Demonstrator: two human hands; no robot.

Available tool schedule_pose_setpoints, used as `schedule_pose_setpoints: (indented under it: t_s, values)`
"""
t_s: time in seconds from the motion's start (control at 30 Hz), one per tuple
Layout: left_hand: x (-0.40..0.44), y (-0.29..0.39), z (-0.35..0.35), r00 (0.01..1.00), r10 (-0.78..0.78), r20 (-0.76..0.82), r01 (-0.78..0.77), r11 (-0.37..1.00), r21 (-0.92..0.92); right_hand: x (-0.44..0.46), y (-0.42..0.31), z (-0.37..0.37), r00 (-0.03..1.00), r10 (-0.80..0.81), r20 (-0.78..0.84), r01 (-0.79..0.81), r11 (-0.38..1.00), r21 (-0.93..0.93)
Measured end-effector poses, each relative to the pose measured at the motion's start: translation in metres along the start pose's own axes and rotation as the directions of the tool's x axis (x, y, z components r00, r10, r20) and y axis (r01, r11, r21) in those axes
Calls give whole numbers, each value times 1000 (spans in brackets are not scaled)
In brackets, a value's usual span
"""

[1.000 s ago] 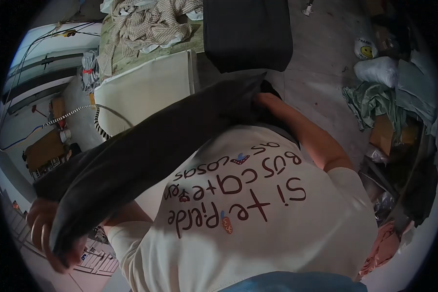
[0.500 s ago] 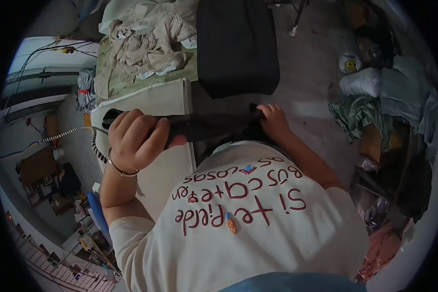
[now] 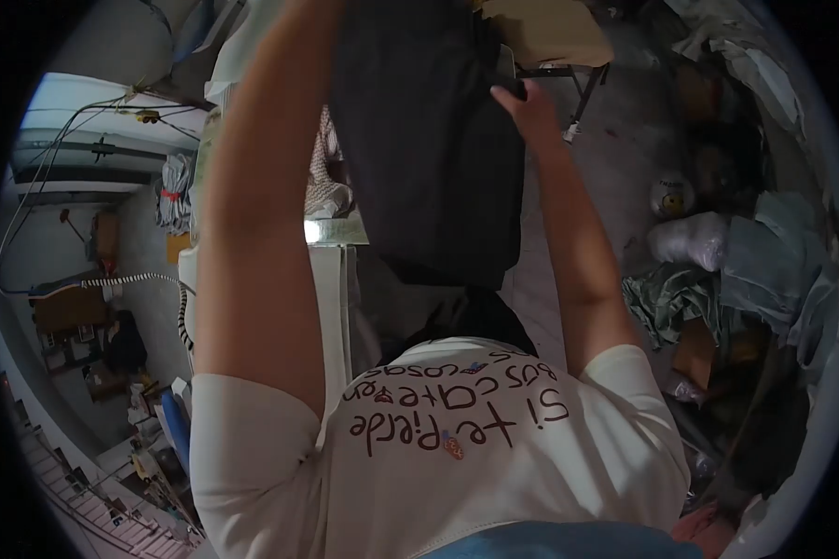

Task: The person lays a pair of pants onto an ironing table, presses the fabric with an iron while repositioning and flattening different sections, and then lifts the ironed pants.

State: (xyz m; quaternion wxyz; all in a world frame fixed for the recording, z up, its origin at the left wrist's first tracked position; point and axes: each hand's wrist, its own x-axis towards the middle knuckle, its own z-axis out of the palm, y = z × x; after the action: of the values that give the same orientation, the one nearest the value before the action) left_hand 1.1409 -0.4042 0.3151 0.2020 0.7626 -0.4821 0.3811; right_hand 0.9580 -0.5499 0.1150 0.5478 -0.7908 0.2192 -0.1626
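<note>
A long black cloth (image 3: 429, 168) lies lengthwise over the narrow padded board in front of me and covers most of it. My right hand (image 3: 537, 114) is at the cloth's far right edge, thumb toward it, with a bit of dark fabric between thumb and fingers; motion blurs the fingertips. On the other side my left forearm (image 3: 261, 140) stretches far forward along the cloth. My left hand lies beyond the top edge of the picture.
Left of the board stands a pale table (image 3: 331, 298), with patterned knit fabric (image 3: 326, 172) partly hidden behind my arm. A tan-topped stool (image 3: 555, 33) is at the far right. Fabric heaps (image 3: 774, 252) and a wrapped bundle (image 3: 690, 240) line the right side. A coiled cable (image 3: 182, 317) hangs at left.
Both arms have reached forward from close to my body. The dark cloth that was bunched between my hands is now spread over the board. My left hand has left the picture.
</note>
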Motion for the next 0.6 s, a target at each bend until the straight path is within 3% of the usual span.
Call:
schedule_pose_setpoints:
  t_s: [0.07, 0.13, 0.17, 0.2, 0.23, 0.3, 0.33, 0.37, 0.4, 0.43, 0.5, 0.53, 0.57, 0.6]
  values:
    - [-55, 16, 27, 998, 63, -3, -63, 996, -68, 47, 46, 9, 999, 43, 22, -42, 998, -42]
    - [-139, 39, 30, 989, 37, 141, -11, 983, -183, 67, 149, 39, 974, 195, 118, -174, 970, -173]
    - [-189, 53, 18, 935, -56, 350, 140, 965, -220, 54, 171, 48, 948, 258, 184, -224, 956, -190]
    - [-240, 67, 7, 880, -188, 437, 305, 928, -215, 30, 189, 55, 914, 318, 251, -268, 940, -213]
    - [-299, 75, -3, 842, -279, 461, 423, 873, -244, 0, 211, 67, 929, 303, 213, -307, 952, -19]
    - [-404, 106, -50, 642, -528, 557, 703, 694, -153, -50, 244, 72, 837, 445, 320, -464, 885, -17]
    - [-449, 125, -80, 516, -607, 605, 801, 592, -90, -74, 238, 64, 803, 523, 284, -453, 847, -279]
    - [-478, 149, -116, 377, -687, 622, 856, 514, 48, -102, 260, 65, 913, 317, 256, -285, 946, -155]
    - [-502, 172, -150, 227, -762, 607, 889, 416, 189, -118, 258, 59, 915, 287, 284, -244, 954, -176]
    - [-532, 193, -178, 189, -824, 534, 907, 355, 226, -132, 260, 57, 928, 259, 268, -238, 965, -110]
    - [-581, 248, -231, -159, -862, 481, 915, 54, 400, -143, 258, 50, 850, 400, 343, -331, 912, -242]
    - [-589, 273, -252, -217, -905, 366, 910, -53, 411, -141, 310, 53, 912, 182, 367, -131, 978, -160]
    - [-597, 294, -271, -321, -875, 363, 855, -102, 509, -150, 230, 49, 866, 329, 377, -275, 942, -191]
    - [-606, 318, -290, -431, -830, 355, 789, -156, 594, -145, 261, 52, 901, 261, 346, -211, 961, -176]
